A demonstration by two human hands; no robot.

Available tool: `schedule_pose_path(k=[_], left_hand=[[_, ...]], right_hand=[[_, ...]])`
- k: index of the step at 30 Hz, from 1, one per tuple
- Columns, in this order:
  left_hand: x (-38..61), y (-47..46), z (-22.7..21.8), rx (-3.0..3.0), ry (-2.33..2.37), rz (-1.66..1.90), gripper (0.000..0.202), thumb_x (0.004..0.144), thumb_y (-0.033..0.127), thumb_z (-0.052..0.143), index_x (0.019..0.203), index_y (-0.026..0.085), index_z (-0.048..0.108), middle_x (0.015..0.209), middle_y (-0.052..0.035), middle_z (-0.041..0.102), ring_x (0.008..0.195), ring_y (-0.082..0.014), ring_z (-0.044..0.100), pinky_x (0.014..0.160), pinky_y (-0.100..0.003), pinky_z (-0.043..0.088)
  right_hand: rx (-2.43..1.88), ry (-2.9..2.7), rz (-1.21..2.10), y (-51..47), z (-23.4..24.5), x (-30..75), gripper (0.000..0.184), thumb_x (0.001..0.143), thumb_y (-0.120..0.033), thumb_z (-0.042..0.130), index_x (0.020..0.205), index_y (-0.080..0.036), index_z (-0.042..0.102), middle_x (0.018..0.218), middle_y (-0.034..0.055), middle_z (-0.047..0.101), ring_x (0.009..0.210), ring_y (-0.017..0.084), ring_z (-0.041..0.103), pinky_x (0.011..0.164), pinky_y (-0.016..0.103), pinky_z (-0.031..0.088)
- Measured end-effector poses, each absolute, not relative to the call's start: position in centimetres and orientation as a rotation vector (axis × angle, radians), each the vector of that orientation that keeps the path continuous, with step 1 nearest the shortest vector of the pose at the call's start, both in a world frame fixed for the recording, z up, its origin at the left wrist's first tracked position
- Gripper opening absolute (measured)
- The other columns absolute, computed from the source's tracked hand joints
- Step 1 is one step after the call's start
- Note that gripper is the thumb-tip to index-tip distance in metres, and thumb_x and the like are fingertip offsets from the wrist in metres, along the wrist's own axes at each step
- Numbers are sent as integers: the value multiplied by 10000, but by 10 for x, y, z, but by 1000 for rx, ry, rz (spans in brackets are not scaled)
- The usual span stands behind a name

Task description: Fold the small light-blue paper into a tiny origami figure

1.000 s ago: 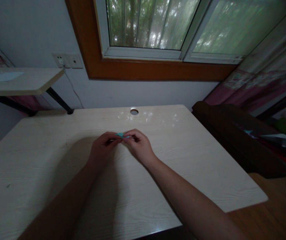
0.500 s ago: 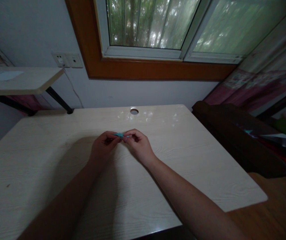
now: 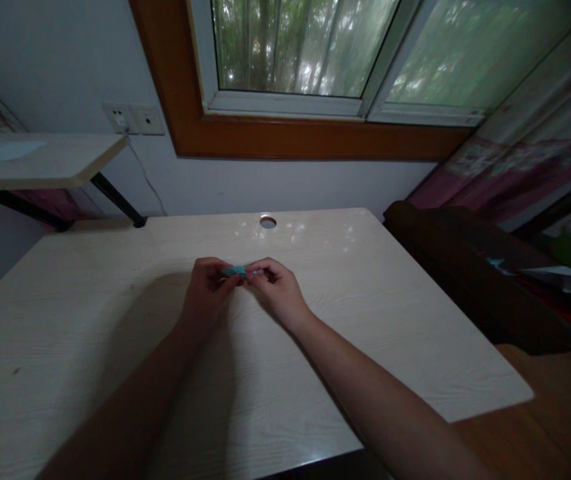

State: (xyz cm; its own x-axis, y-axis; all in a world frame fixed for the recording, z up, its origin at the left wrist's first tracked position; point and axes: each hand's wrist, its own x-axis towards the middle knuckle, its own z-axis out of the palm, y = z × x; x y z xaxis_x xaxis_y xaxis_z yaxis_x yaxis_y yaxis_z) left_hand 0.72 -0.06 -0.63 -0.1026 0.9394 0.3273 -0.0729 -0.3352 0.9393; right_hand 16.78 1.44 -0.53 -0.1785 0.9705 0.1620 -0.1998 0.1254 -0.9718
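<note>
Both of my hands meet over the middle of a pale wooden desk (image 3: 365, 320). Between their fingertips is a small teal piece (image 3: 236, 270), too small and dim to name. My left hand (image 3: 206, 293) pinches its left end with curled fingers. My right hand (image 3: 278, 290) pinches the right end, thumb and forefinger pressed together. Most of the teal piece is hidden by the fingers. Both forearms reach in from the bottom edge of the view.
A round cable hole (image 3: 268, 222) sits near the desk's far edge. A raised side shelf (image 3: 40, 160) stands at the left under wall sockets (image 3: 135, 119). A dark bed frame (image 3: 470, 267) with bedding borders the right. A window (image 3: 305, 53) is above.
My left hand has turned slightly, its fingers lifting a little higher on the teal piece. The right hand and the piece stay in nearly the same spot.
</note>
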Motion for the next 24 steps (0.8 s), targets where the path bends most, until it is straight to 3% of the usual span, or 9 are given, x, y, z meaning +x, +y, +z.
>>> schedule_pose_path(k=[3,7,13,24], left_hand=[[5,-1,-5,1423,1044,1509,332,756,270,780,1021,218,586,914,-3,664,795,-139,678,765,-280,553],[1,-1,-4,1511,1115,1393,153,793,315,739,856,193,671,833,-26,673,792,-159,655,759,-279,535],[2,0,-7,1401,1154,1402,230,735,324,792,836,190,635,773,-6,684,732,-155,666,715,-276,540],[8,0,-4,1189,1068,1414,326,706,350,816,790,175,554,711,10,685,683,-177,721,707,-335,598]], right_hand=[[-861,-1305,1308,15,-5,169,154,779,-322,736,875,-211,688,797,20,710,735,161,672,699,291,521],[-851,-1317,1308,15,-4,170,151,780,-311,732,892,-218,693,814,18,711,737,155,662,710,289,522],[-881,-1235,1318,16,-2,168,211,735,-338,768,888,-217,688,769,6,687,713,149,641,714,297,531],[-817,-1144,1376,18,-3,169,286,726,-314,766,986,-225,687,873,16,698,775,144,655,781,315,542]])
